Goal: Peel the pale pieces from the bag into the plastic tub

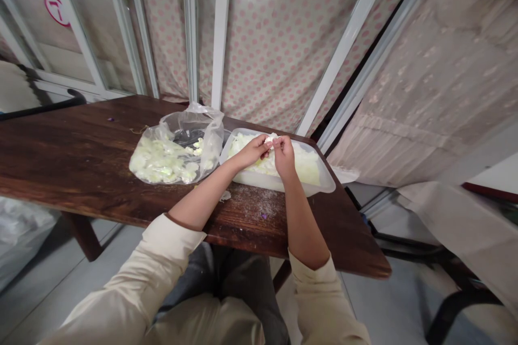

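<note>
So both hands are up over a clear plastic tub [279, 183], pinching one pale chunk of vegetable [270, 139] between them (cabbage or onion maybe, honestly can't tell from this angle). The left hand [253, 151] and right hand [284, 155] are both closed on it, fingertips meeting at the chunk, which sits right where the two hands come together, above the heap in the tub. Holding it there looks sensible to me: anything that breaks off would land straight in the tub, which is already piled with the same pale stuff [301, 164].

The tub sits on a dark wooden counter [81, 156], right in front of the person, so both arms reach it easily. Just to its left is a clear plastic bag [208, 129] with pale green slices [159, 164] spread out inside, within easy reach of the left hand. On the counter in front of the tub there are pale specks [246, 199], a small white scrap [225, 195] and a purple fleck [264, 215]. The beige sleeves [133, 280] end partway up the forearms, which keeps the cuffs well clear of the food.
</note>
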`<state>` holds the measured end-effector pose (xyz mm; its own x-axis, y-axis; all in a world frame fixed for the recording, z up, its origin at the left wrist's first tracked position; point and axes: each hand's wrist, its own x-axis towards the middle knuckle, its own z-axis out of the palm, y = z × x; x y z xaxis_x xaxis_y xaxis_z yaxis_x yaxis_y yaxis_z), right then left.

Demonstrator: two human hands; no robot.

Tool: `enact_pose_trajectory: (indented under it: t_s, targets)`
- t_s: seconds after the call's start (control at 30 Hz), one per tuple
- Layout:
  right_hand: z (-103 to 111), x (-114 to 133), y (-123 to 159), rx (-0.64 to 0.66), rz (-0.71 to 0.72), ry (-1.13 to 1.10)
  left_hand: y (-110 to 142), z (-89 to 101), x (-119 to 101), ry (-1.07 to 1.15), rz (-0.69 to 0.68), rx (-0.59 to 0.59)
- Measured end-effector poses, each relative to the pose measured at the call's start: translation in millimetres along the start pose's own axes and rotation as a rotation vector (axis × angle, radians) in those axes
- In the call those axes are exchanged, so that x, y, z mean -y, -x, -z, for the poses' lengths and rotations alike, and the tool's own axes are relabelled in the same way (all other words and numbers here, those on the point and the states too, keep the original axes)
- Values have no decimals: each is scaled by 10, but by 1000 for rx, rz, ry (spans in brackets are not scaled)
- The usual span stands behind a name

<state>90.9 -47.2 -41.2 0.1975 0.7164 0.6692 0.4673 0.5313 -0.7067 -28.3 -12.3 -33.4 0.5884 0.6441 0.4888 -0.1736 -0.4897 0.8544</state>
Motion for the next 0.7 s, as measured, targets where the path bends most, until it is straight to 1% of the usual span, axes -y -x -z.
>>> enact_pose_trajectory:
  t_s: [0.07, 0.2, 0.5, 0.57, 0.7]
  targets:
    - [0, -5, -3, 3, -7, -13, 0, -2, 2, -2, 5, 7]
    - [18, 10, -2, -33, 19, 40, 4, -12, -31, -8, 28, -2]
    - [35, 98, 41, -83, 51, 276, 42, -30, -134, -62, 48, -15]
    - [43, 91, 46, -133, 41, 328, 43, -26, -129, -53, 42, -19]
    - [84, 39, 28, -335, -38, 409, 26, -15, -97, 4, 6, -32]
